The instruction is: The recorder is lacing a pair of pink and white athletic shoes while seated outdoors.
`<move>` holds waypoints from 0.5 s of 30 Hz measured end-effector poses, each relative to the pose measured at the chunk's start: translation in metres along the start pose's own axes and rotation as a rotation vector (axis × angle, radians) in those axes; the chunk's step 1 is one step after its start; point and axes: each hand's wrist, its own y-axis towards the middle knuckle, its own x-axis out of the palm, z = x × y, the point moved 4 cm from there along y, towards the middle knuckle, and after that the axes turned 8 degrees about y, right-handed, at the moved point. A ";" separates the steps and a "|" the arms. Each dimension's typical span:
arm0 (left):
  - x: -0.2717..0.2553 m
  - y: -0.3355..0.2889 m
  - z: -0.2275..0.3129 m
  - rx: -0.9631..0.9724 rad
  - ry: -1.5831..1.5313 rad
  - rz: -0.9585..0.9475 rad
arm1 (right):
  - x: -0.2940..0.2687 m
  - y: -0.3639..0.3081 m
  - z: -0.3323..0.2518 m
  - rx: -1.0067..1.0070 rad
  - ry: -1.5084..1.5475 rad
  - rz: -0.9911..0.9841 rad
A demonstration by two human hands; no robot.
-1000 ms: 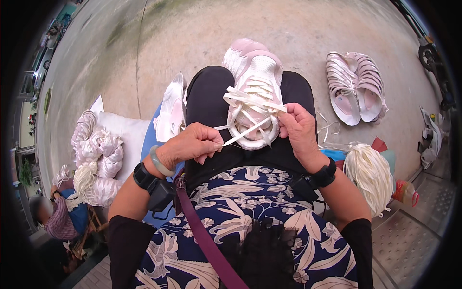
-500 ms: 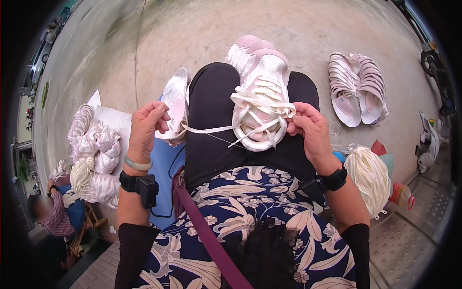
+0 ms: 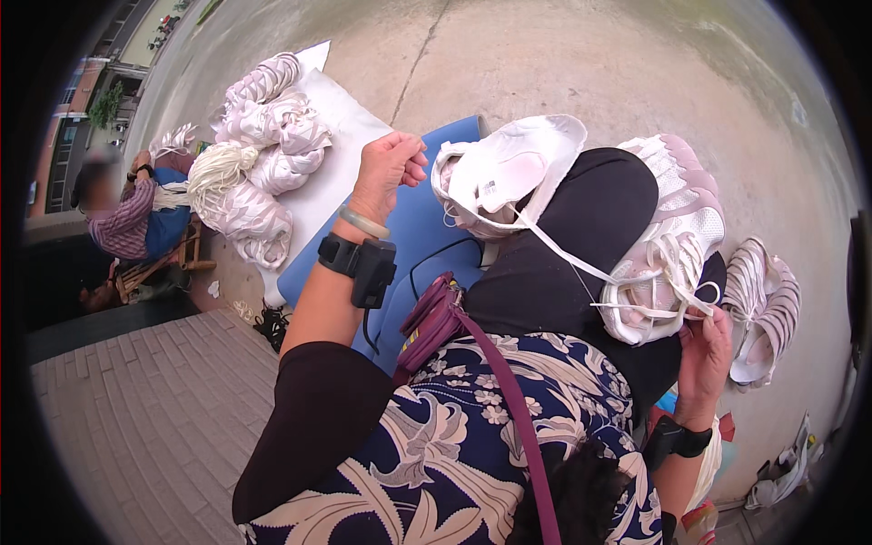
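A white-and-pink sneaker [image 3: 640, 295] rests on my lap, its toe pointing away, with loops of white lace over its tongue. My right hand [image 3: 708, 352] is closed on the white shoelace [image 3: 695, 306] at the sneaker's right side. Raised off to the left, my left hand [image 3: 391, 171] has its fingers curled closed; whatever they may hold is hidden. Beside my left thigh lies another white-and-pink shoe [image 3: 518, 168], opening upward. A strand of lace stretches from it to the sneaker on my lap. Further shoes [image 3: 677, 173] are stacked beyond that sneaker.
Nested shoes [image 3: 763, 309] stand on the floor at right. At left, bundled shoes [image 3: 263, 168] and a hank of white laces [image 3: 222, 173] lie on a white sheet [image 3: 350, 113]. A blue surface [image 3: 327, 254] is beside me. A seated person [image 3: 132, 213] is at far left.
My view has swung left, so the sneaker appears farther right. My left hand has moved away from the lace and the shoe beside my thigh. My right hand still grips the lace.
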 end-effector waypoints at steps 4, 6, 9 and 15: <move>0.004 0.006 -0.012 -0.074 0.139 -0.091 | -0.004 0.006 -0.002 0.027 -0.006 -0.060; 0.012 0.012 -0.019 -0.095 0.208 -0.119 | -0.015 0.010 -0.002 0.010 -0.077 -0.059; 0.028 0.021 -0.026 -0.084 0.232 -0.149 | -0.017 0.012 -0.004 0.027 -0.062 0.007; 0.052 0.049 -0.065 -0.211 0.589 -0.262 | 0.013 0.000 -0.004 -0.062 -0.212 0.155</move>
